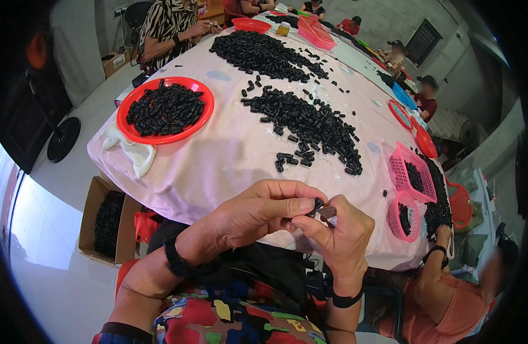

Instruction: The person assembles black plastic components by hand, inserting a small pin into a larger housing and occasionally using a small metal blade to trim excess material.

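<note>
Two hands meet at the near tabletop edge: left hand (258,212) and right hand (341,232), fingers of both pinched on one small black part (317,207) w/ a pale end, held just above the cloth.

Containers: red plate (165,110), far left of tabletop, heaped w/ black pieces. Pink basket (412,172) at right edge, some black pieces inside; round pink basket (405,215) just below it, also part-filled. Cardboard box (106,221) on floor at left, beside the tabletop, filled w/ black pieces. More red and pink trays at far end; contents not readable.

Surface: tabletop (218,155) covered w/ pale pink cloth. Loose pile (310,123) of black pieces at centre, second larger pile (264,54) further back, strays between.

Room: pale glossy floor, grey walls, black fan stand at left. Other persons seated round the far and right sides; one at lower right in an orange top, hand near the round basket.
</note>
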### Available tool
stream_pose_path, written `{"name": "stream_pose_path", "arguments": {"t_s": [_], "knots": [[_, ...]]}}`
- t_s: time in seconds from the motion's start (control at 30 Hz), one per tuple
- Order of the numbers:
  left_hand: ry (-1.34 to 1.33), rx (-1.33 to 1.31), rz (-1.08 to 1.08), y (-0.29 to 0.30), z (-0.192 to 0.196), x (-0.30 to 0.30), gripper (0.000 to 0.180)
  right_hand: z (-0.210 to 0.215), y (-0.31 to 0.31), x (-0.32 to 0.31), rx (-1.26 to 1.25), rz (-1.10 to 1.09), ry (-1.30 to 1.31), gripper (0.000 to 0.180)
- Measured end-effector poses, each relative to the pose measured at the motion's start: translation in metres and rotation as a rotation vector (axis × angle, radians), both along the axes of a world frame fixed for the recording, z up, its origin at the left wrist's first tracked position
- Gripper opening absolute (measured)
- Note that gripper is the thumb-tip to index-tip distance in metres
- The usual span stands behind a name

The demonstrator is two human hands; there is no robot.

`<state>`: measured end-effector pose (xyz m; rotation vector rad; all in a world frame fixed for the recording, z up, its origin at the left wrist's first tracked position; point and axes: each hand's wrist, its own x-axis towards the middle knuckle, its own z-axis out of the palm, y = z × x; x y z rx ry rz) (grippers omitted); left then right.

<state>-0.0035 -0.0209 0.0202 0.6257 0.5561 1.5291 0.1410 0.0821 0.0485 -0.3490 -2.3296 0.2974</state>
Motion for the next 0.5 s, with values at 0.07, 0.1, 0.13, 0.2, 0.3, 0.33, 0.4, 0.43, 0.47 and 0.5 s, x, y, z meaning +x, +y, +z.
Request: {"name": "stream_pose_path", "arguments": {"t_s": [0.07,0.1,0.13,0.2,0.3,0.33,0.4,0.43,0.47,0.5], "knots": [[-0.001,-0.003,0.001,0.0001,-0.0003,0.0003,0.028,-0.0006,0.0009,0.0000,0.017,0.001,-0.008,0.058],[-0.002,-0.006,0.000,0.0002,-0.0003,0.0006,0.028,-0.0008,0.0014,0.0003,0.016,0.001,-0.007,0.058],[-0.001,-0.007,0.001,0.0000,-0.0001,0.0010,0.028,-0.0011,0.0020,0.0006,0.018,0.004,-0.013,0.058],[-0.005,-0.009,0.003,-0.0002,0.0006,0.0010,0.028,-0.0006,0.0020,0.0002,0.021,0.004,-0.021,0.058],[-0.007,-0.017,-0.008,0.0011,-0.0034,-0.0008,0.028,0.0006,0.0013,-0.0007,0.027,0.004,-0.028,0.058],[-0.005,-0.018,-0.006,0.0008,-0.0032,-0.0007,0.028,0.0004,0.0015,-0.0003,0.022,0.004,-0.038,0.058],[0.002,-0.029,-0.006,0.0007,-0.0028,-0.0003,0.028,-0.0001,0.0019,0.0001,0.016,0.004,-0.048,0.057],[0.002,-0.029,-0.007,0.0006,-0.0030,-0.0004,0.028,-0.0004,0.0022,-0.0002,0.026,0.002,-0.045,0.057],[-0.007,-0.026,-0.014,0.0003,-0.0032,-0.0007,0.029,-0.0009,0.0026,-0.0003,0.036,0.001,-0.043,0.057],[-0.016,-0.022,-0.020,0.0000,-0.0032,-0.0009,0.029,-0.0011,0.0030,-0.0004,0.036,0.000,-0.042,0.057]]}}
